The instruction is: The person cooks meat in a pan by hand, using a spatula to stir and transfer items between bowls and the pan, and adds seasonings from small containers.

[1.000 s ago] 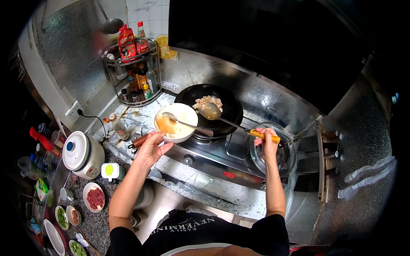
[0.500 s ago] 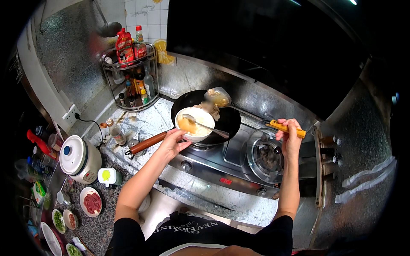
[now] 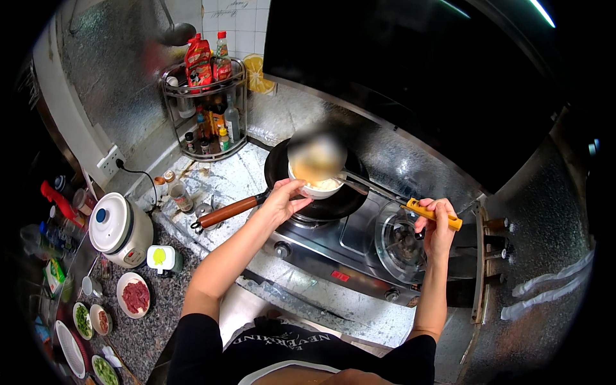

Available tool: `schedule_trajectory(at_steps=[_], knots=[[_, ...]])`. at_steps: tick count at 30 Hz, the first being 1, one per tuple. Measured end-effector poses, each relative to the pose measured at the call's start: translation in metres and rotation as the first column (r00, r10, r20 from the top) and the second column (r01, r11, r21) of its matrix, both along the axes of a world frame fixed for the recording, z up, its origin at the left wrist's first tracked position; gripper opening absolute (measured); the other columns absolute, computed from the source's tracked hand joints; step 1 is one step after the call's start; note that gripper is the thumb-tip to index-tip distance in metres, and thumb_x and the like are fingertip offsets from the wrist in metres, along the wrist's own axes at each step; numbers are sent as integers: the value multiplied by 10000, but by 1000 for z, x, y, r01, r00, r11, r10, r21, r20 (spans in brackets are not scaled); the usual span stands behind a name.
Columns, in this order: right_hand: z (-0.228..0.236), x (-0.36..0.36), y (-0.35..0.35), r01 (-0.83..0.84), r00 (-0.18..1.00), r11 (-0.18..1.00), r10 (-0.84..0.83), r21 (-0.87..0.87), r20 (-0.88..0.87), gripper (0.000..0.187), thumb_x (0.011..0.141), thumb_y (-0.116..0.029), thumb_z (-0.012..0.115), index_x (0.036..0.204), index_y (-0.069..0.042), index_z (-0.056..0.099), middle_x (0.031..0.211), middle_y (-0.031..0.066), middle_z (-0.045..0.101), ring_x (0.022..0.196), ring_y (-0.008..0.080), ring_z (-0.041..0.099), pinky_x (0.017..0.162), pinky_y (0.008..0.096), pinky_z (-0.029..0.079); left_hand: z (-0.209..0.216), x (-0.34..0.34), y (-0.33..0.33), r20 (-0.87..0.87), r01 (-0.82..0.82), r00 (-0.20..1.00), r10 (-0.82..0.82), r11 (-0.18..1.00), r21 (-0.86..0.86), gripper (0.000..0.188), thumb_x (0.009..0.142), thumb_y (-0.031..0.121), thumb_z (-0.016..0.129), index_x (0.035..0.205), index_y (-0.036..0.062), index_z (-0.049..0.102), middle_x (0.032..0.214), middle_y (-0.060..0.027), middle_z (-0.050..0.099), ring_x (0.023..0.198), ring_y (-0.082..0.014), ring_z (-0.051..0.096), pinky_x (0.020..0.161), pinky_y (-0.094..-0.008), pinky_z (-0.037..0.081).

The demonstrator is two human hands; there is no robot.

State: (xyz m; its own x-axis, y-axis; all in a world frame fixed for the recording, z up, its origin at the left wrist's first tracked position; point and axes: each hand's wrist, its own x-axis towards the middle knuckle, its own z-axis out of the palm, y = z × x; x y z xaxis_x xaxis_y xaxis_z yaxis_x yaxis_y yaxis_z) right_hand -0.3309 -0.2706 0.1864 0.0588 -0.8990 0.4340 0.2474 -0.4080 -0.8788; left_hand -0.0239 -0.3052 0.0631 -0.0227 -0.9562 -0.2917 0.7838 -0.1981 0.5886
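My left hand (image 3: 286,200) grips a white bowl (image 3: 321,192) by its near rim and holds it above the black wok (image 3: 276,168). Pale yellowish food or liquid shows in the bowl. A metal spoon (image 3: 357,187) leans in it, its handle sticking out to the right. My right hand (image 3: 439,223) is closed around the yellow handle of a wok spatula (image 3: 435,215). The spatula's head, at the bowl, is blurred, so what it carries is unclear. The wok rests on the left burner, mostly covered by the bowl; its brown wooden handle points left.
A gas stove (image 3: 321,250) has a glass-topped right burner (image 3: 401,240). A bottle rack (image 3: 205,93) stands in the back corner. On the left counter are a rice cooker (image 3: 122,234), a plate of raw meat (image 3: 135,295) and several small bowls. A dark hood panel (image 3: 410,70) hangs behind.
The spatula's head has come from over the wok, where it held food and liquid, to the bowl. The bowl has shifted slightly right and away. The whole view has also shifted a little.
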Motion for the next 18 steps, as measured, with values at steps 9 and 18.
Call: schedule_trajectory(at_steps=[9,18], knots=[[-4,4,0,-14,1000,998,14,-59,-2,194,863,-141,417,742,4,460,831,182,558,436,137,515,393,215,445,9,6,12,36,-69,997,67,997,42,358,710,68,627,965,74,376,844,-99,501,738,-177,542,678,-390,522],[-5,6,-4,18,996,1000,-18,11,87,197,868,-163,406,768,-3,461,839,173,559,447,132,513,392,205,442,0,14,11,-13,-61,998,61,998,25,384,691,64,649,933,113,355,965,-166,445,794,-329,563,668,-402,532]])
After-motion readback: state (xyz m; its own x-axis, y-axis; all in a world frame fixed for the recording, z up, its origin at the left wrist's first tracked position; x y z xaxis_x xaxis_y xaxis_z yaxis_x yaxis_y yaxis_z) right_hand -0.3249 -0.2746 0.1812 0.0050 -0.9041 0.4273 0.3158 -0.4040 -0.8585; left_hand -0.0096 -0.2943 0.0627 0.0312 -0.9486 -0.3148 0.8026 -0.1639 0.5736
